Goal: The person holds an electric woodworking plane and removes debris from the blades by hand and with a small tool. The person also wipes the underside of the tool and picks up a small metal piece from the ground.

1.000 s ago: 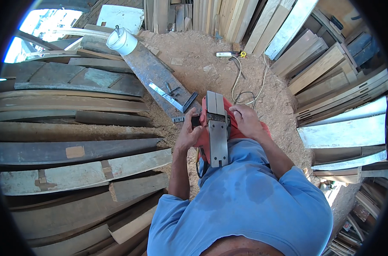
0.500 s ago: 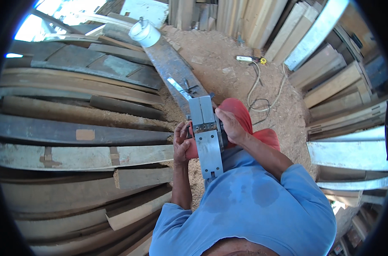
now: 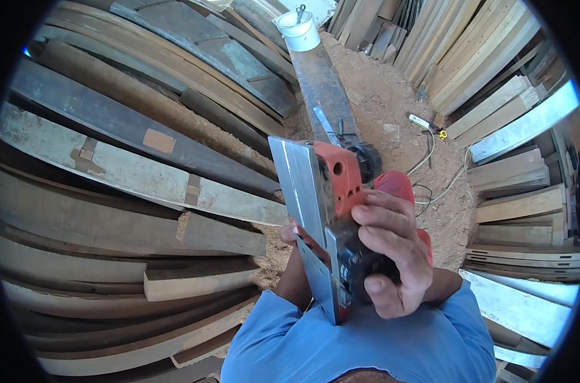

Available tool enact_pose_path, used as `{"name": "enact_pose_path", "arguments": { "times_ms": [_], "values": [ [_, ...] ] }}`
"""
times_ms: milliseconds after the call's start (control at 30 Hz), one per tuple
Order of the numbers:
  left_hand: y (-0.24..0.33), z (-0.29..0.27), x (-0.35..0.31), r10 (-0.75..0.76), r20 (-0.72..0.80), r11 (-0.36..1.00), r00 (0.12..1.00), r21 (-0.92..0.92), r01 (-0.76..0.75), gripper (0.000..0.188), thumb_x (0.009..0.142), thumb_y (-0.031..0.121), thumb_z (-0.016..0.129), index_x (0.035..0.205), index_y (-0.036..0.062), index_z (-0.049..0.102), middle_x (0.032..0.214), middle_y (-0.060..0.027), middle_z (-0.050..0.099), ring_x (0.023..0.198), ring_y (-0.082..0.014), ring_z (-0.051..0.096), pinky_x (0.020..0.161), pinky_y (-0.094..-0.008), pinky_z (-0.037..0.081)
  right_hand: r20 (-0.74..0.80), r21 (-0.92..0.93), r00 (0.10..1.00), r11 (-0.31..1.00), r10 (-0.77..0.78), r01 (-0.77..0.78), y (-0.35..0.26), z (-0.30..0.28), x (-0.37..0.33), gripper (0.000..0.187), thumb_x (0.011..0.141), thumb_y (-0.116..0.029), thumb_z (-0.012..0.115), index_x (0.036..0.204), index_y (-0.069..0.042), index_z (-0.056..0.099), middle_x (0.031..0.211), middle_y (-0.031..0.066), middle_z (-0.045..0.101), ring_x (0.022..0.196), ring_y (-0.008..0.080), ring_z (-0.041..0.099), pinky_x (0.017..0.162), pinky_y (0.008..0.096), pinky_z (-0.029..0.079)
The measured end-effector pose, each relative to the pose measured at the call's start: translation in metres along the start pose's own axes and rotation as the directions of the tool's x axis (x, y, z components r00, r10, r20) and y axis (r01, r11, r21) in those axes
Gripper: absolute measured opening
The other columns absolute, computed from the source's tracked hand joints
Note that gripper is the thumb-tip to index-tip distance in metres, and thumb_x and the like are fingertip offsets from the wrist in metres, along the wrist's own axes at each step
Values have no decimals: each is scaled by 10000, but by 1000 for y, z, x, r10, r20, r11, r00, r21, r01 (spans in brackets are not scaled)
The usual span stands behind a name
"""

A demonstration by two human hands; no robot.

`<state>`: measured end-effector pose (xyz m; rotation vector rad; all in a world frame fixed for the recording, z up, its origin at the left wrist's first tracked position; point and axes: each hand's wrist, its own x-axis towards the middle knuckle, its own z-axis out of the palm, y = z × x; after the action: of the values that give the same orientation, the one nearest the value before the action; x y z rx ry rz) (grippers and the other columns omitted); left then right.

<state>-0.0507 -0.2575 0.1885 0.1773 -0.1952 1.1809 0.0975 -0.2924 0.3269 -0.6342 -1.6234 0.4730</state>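
An electric hand planer (image 3: pixel 341 191), red and black with a long flat metal sole, is held up close to my chest, its sole turned to the left. My right hand (image 3: pixel 392 249) is wrapped around the black knob and casing on its right side. Behind the sole, my left hand (image 3: pixel 288 234) grips the tool's left edge; most of its fingers are hidden. Beyond the planer, a flat metal strip (image 3: pixel 326 125) and a small dark tool (image 3: pixel 342 126) lie on a worn plank bench (image 3: pixel 322 83).
A white bucket (image 3: pixel 300 32) with a metal tool in it stands at the bench's far end. Stacked boards (image 3: pixel 143 198) fill the left, and more planks (image 3: pixel 513 169) line the right. A pale cord (image 3: pixel 424 159) and a yellow tape measure (image 3: pixel 442 134) lie on the shavings-strewn floor.
The planer has been raised and tilted, so its sole now faces left and its red body shows. My right hand has shifted onto the black knob side. The view has turned left.
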Motion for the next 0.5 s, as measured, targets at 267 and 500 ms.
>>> {"name": "enact_pose_path", "arguments": {
  "times_ms": [267,500],
  "values": [
    [2,2,10,-80,53,997,995,7,80,913,773,278,740,1534,-10,327,1386,-233,557,1251,-321,614,1059,-472,530,-102,-4,994,999,46,-47,-9,4,-4,472,928,-230,619,1250,114,640,1266,317,649,1215,452,601,1061,562,437],
    [17,7,15,-112,74,990,991,91,105,948,762,298,752,1536,-26,312,1385,-235,549,1256,-317,607,1064,-461,524,-16,-2,1000,1000,-21,21,-9,-2,-9,526,1005,-320,541,1356,72,519,1384,293,557,1311,395,510,1131,587,319]
  ]
}}
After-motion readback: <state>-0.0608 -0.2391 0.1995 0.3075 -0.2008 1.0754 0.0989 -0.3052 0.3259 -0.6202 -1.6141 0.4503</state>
